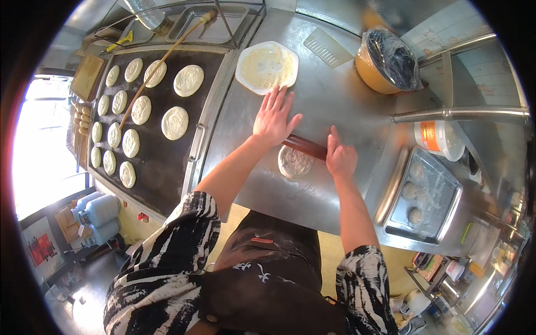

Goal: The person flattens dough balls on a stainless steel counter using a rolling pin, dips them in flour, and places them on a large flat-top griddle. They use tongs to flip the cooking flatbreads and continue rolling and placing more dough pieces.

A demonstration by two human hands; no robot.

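Observation:
A dark brown wooden rolling pin (307, 146) lies across the far part of a round, flattened dough piece (295, 164) on the steel worktop (268, 188). My left hand (274, 115) is flat, fingers stretched and thumb apart, with its heel over the pin's left end. Its fingertips reach the near rim of a white plate (240, 75) that holds a pale yellow, crumbly powder (268, 67). My right hand (342, 158) is curled at the pin's right end, index finger pointing away from me. Both pin ends are hidden by my hands.
Left stands a dark griddle (163, 167) with several dough rounds (175, 123); a long-handled brush (146, 79) lies across it. A slotted scraper (328, 47) and plastic-covered yellow bowl (377, 71) sit at the back. Right is a steel tray (435, 222) of dough balls.

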